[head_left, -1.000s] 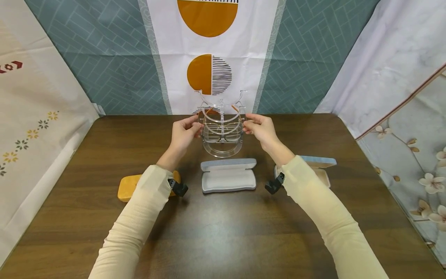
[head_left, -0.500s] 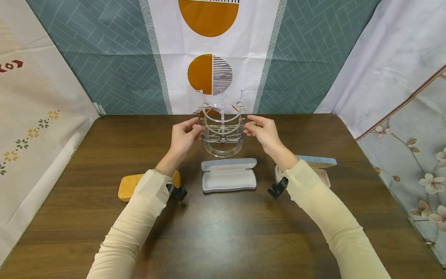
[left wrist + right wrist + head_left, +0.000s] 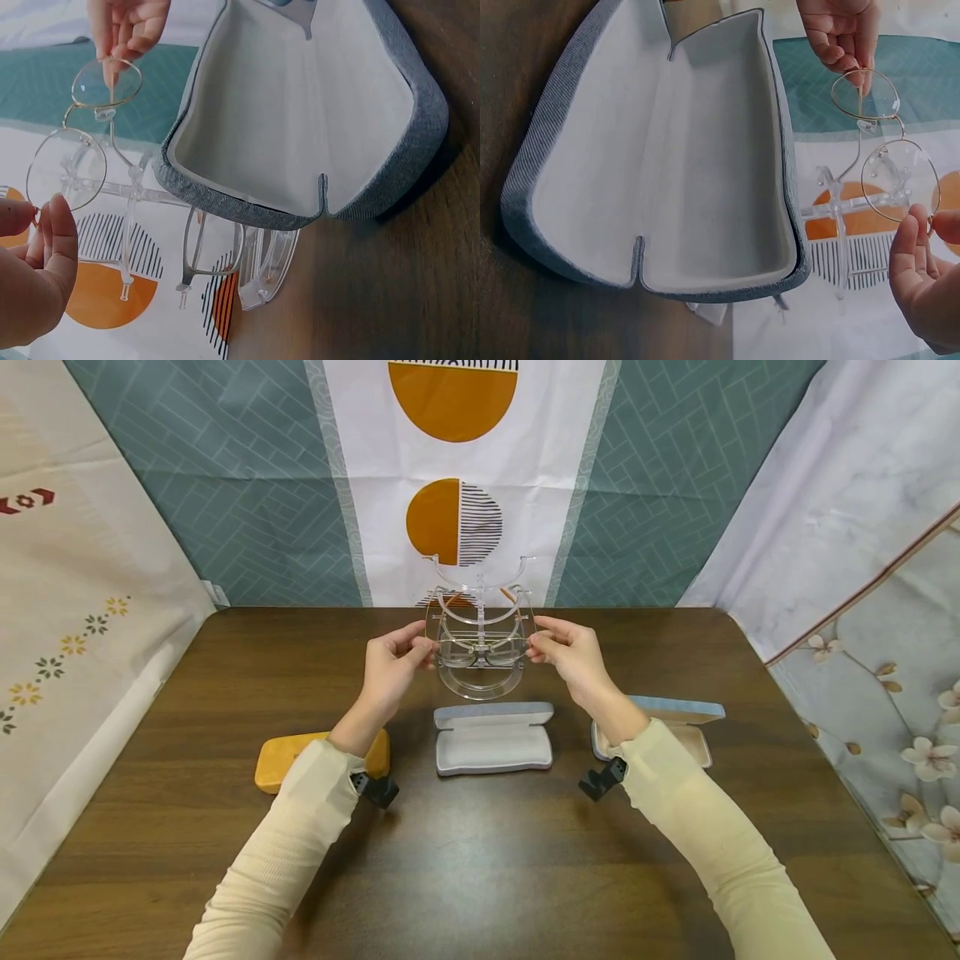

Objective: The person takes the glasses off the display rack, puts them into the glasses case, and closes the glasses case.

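My left hand [image 3: 392, 664] and right hand [image 3: 573, 656] each pinch one side of a pair of round, thin gold-rimmed eyeglasses [image 3: 67, 169], thumb against fingertips. The right wrist view shows the same gold glasses [image 3: 900, 180] stretched between both hands. They are held in front of a clear tiered display stand [image 3: 480, 687] and overlap its middle tiers in the head view. A second pair of glasses with a greyish frame [image 3: 189, 255] sits on a lower tier of the stand.
Nearer than the stand lies an open grey-blue glasses case [image 3: 493, 750] with a pale lining. A yellow case [image 3: 281, 762] is partly under the left forearm. An open light-blue case [image 3: 686, 708] is partly behind the right forearm. Patterned cloths [image 3: 645, 527] hang behind the wooden table [image 3: 480, 860].
Both hands have drawn the gold glasses slightly toward me and lower in the head view, away from the stand's tier. The cases and stand have stayed put.
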`<state>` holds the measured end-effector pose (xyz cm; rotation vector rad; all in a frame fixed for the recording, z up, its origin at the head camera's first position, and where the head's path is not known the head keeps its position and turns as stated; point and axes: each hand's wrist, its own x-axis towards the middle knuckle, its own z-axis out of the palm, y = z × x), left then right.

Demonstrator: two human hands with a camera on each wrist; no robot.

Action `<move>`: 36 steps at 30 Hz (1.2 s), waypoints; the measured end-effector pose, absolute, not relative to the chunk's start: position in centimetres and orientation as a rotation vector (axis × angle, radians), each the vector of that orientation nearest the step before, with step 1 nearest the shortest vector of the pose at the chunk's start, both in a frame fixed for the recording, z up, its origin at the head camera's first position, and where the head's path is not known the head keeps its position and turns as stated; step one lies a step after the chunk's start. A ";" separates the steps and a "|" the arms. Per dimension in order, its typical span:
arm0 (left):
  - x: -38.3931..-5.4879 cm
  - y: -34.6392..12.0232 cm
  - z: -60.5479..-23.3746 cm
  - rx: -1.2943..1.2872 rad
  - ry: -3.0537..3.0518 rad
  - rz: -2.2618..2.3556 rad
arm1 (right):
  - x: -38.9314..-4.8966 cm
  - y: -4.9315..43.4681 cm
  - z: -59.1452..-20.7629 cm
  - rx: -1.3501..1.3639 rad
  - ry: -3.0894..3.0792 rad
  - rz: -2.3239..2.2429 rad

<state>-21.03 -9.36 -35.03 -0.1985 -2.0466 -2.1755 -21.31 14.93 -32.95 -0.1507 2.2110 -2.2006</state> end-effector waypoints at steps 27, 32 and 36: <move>-18.5 -9.9 -35.9 -0.342 -1.888 -2.270 | -18.4 15.2 -32.8 -0.293 2.156 -2.290; -17.2 -9.7 -34.3 -0.311 -1.938 -2.234 | -17.8 15.3 -32.6 -0.313 2.149 -2.304; -16.8 -9.7 -34.1 -0.281 -1.956 -2.236 | -17.3 15.3 -32.4 -0.331 2.140 -2.320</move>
